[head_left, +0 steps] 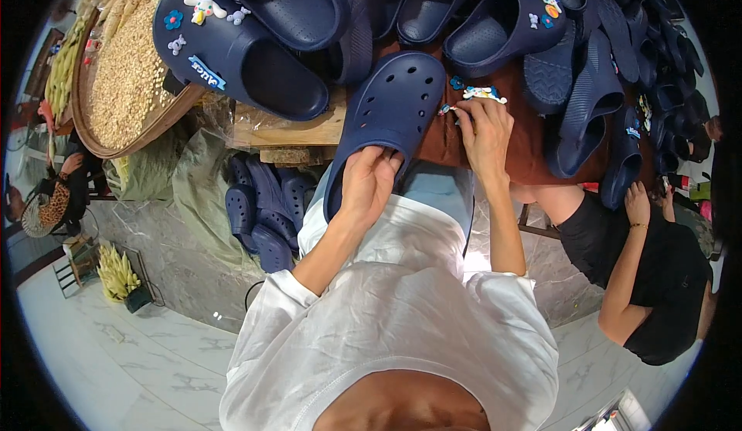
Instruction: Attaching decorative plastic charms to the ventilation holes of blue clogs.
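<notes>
A plain dark-blue foam clog [393,98] with holes in its toe lies tilted on the table's front edge, with no charms on it. My left hand [366,187] reaches into its foot opening, fingers curled inside and partly hidden, gripping it. Just right of the clog, my right hand [488,136] bends over the brown tabletop, thumb and forefinger pinched at a small colourful shoe charm [446,109]. Beyond those fingers lies a little heap of white and coloured charms [483,93], partly covered by the hand. A blue flower charm [457,82] rests beside it.
At left, a finished-looking clog with charms [224,48] overlaps a wooden board [290,126]. Many more blue clogs [583,110] crowd the right side. A round basket of pale grain [127,83] stands far left; several clogs [267,207] sit below. Another person [649,276] works at right.
</notes>
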Motion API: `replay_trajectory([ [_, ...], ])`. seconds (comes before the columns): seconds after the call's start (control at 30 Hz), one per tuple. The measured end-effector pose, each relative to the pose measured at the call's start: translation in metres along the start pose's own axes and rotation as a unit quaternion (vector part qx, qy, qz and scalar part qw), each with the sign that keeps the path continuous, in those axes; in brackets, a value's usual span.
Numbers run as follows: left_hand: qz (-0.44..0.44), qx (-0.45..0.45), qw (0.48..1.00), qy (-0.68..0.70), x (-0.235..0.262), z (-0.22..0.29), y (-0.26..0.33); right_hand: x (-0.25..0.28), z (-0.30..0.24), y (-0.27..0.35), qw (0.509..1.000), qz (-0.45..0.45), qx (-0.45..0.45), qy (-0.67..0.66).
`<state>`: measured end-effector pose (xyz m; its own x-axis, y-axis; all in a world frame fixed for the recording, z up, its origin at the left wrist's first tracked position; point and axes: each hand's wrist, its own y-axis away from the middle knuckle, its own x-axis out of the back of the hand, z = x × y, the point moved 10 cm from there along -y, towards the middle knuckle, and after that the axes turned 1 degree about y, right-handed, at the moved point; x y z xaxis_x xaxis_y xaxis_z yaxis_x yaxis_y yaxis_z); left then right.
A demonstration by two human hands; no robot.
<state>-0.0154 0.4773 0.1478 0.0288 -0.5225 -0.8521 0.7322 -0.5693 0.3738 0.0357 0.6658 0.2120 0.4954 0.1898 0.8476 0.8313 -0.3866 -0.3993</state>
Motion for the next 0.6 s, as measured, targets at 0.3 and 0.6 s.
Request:
replay_trajectory([
  [0.3, 0.061, 0.005, 0.998, -0.035, 0.013, -0.007, -0.053, 0.035, -0.03, -0.034, 0.988, 0.13, 0.017, -0.078],
  [0.6, -0.132, -0.192, 0.586, -0.776, -0.052, -0.002, -0.07, 0.002, -0.068, -0.059, 0.982, 0.098, 0.12, -0.108],
])
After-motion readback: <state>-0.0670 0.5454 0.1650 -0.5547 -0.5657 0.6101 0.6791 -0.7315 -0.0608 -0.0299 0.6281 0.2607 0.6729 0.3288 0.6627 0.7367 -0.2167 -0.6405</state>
